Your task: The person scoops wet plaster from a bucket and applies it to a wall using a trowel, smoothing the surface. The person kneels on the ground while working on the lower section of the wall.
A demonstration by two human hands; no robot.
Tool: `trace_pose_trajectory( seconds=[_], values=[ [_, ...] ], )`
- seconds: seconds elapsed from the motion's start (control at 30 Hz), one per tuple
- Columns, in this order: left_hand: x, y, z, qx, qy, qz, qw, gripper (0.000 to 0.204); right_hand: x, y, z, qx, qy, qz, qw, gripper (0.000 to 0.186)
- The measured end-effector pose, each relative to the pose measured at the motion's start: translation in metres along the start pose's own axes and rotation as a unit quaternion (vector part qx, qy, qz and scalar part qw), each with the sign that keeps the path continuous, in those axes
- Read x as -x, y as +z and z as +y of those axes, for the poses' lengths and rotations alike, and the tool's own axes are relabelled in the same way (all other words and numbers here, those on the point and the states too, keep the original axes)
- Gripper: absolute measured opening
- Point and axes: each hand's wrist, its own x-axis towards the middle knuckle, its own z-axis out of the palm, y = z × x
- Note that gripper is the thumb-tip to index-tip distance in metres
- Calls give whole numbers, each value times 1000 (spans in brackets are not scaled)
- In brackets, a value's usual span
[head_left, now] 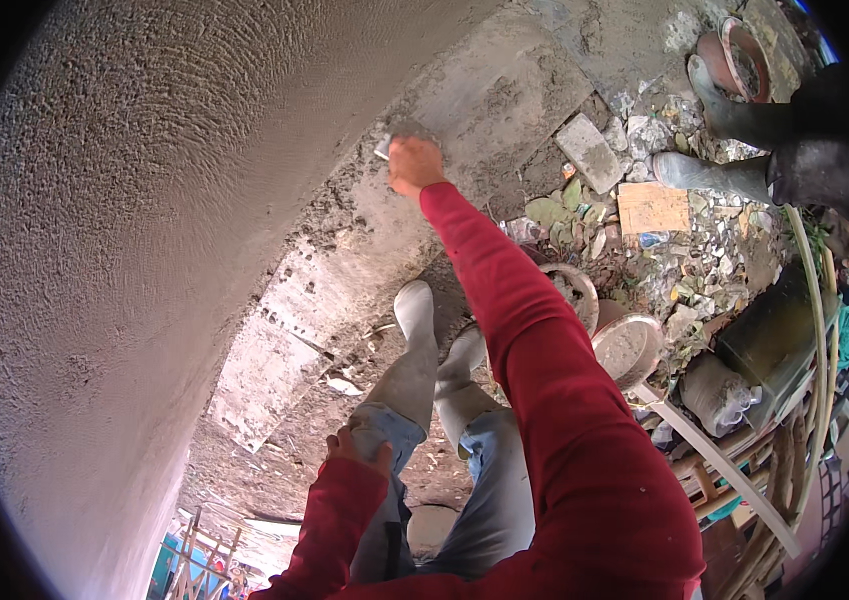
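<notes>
My right hand [415, 166], at the end of a stretched red sleeve, is closed around a trowel [413, 130]. Most of the handle is hidden by the fingers, and only a bit of grey blade and a pale edge show. The trowel is low over a mortar-spattered board [345, 235] at the foot of the wall. That wall [165, 190] is coated in grey plaster, rough with curved marks higher up and smoother lower down. My left hand [360, 447] lies on my left knee with its fingers apart, holding nothing.
Mortar-stained buckets [629, 352] stand right of my boots. Beyond lie a concrete block [590, 153], a piece of brown board [654, 208] and rubble. Another person's boots [715, 176] stand at the upper right, near a reddish tub [748, 60]. Poles [720, 465] lean at the right.
</notes>
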Motion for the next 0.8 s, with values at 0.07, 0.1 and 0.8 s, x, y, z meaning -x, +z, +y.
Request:
trace_pose_trajectory(
  seconds=[0.07, 0.1, 0.8],
  values=[
    [2, 6, -1, -5, -3, -1, 1000, 69, 10, -2, -9, -40, 30, 14, 999, 28],
    [3, 9, -1, -4, -6, -2, 1000, 70, 9, -8, -1, -62, 51, 2, 997, 27],
    [-21, -2, 1, -30, -20, 16, 999, 70, 18, -59, 121, -61, 95, 176, 978, 43]
  ],
)
